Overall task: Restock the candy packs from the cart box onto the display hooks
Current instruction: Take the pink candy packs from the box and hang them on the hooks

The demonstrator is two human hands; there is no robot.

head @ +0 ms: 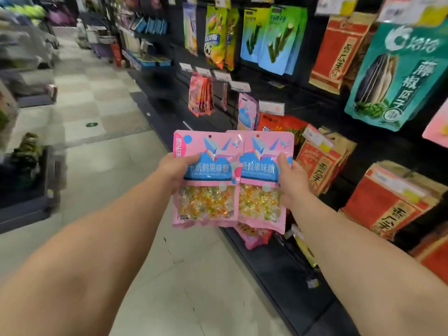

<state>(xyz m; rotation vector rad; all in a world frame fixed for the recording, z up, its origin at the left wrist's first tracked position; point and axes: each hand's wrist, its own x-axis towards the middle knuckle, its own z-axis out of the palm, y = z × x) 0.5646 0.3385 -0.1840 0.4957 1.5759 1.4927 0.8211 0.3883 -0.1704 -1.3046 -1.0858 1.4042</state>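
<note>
Two pink candy packs, the left pack [206, 175] and the right pack [263, 178], are held upright side by side at frame centre, hang holes uppermost, probably so they can be threaded onto a display hook. The left hand [178, 169] is curled around one edge, the right hand [292, 180] around the other. Further packs possibly lie behind them; matching hung packs [246, 112] are seen just above.

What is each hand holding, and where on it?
Left hand grips the left candy pack at its left edge; right hand grips the right candy pack at its right edge.
</note>
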